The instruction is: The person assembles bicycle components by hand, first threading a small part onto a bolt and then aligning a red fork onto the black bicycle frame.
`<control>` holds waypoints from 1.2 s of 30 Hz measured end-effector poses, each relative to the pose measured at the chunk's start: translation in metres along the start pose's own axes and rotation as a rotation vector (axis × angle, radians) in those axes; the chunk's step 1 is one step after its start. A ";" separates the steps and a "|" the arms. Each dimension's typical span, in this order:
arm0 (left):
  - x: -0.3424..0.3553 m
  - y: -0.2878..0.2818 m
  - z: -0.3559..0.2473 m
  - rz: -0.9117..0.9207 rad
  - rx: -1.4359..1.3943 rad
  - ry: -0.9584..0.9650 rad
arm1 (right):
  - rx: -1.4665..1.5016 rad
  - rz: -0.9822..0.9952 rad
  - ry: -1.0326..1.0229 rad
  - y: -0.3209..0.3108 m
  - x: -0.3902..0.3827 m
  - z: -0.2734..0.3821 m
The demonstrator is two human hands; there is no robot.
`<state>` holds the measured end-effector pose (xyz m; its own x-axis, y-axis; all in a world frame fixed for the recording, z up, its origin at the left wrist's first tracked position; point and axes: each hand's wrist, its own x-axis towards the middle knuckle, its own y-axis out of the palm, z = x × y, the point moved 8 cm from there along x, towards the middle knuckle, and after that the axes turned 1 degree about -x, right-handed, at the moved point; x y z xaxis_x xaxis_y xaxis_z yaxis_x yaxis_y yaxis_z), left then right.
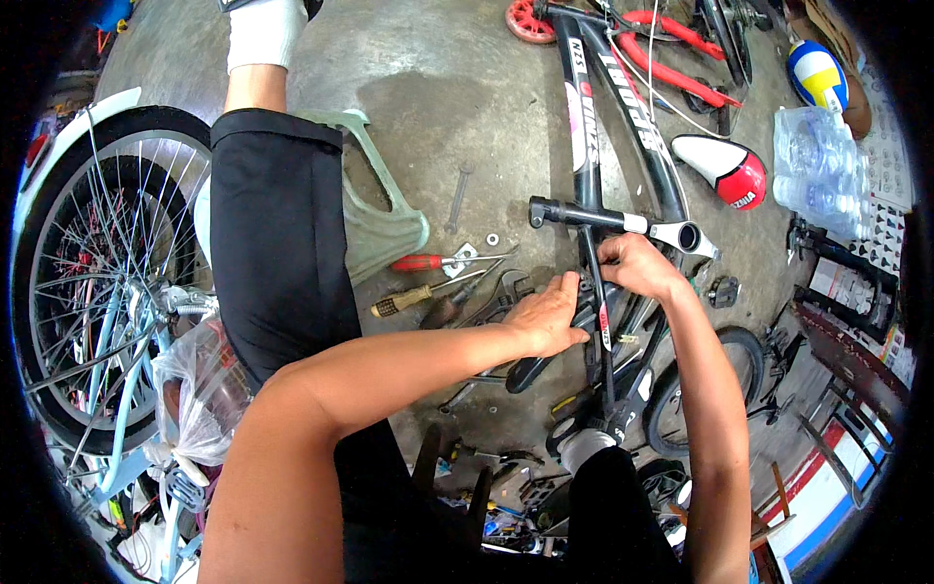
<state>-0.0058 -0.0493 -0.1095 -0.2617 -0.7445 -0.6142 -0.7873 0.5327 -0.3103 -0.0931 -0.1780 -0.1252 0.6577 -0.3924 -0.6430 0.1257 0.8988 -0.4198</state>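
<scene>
A black bicycle frame (586, 127) with white and red markings lies in front of me, with a short crosswise tube (564, 212) near its middle. My left hand (543, 316) lies on dark parts beside a thin frame tube, its fingers stretched out. Just above and to the right, my right hand (632, 265) has its fingers curled in at that tube; what they pinch is hidden. Left of the hands lie a red-handled screwdriver (418, 263), a yellow-handled screwdriver (399, 302), a small nut (492, 239) and a wrench (459, 195) on the concrete floor.
A pale blue bicycle wheel (83, 141) and a plastic bag (195, 389) fill the left. A pale green plastic piece (407, 229) is by my leg. A red and white saddle (720, 170), bottled water pack (817, 170), ball (817, 73) and small black tire (749, 355) lie on the right.
</scene>
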 end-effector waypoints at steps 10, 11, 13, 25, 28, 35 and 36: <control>-0.030 -0.078 0.039 0.199 0.628 -0.113 | -0.002 0.114 0.008 0.003 0.005 -0.004; -0.035 -0.083 0.051 0.228 0.687 -0.188 | -0.057 0.106 -0.017 0.003 0.005 -0.003; -0.043 -0.087 0.066 0.226 0.748 -0.248 | -0.007 0.104 -0.008 0.004 0.006 -0.004; -0.061 -0.056 0.100 0.190 0.859 -0.397 | -0.020 0.136 0.003 0.007 0.008 -0.011; -0.078 -0.054 0.107 0.012 0.731 -0.471 | -0.032 0.122 0.009 0.005 0.007 -0.010; -0.144 -0.050 0.119 -0.749 0.432 -0.617 | 0.025 0.123 -0.019 0.005 0.005 -0.010; -0.152 -0.053 0.117 -0.890 0.448 -0.605 | 0.038 0.138 -0.009 0.007 0.005 -0.011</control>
<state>0.1412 0.0832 -0.0847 0.6881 -0.6777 -0.2594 -0.2600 0.1036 -0.9601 -0.0974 -0.1761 -0.1385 0.6770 -0.2631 -0.6873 0.0615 0.9509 -0.3034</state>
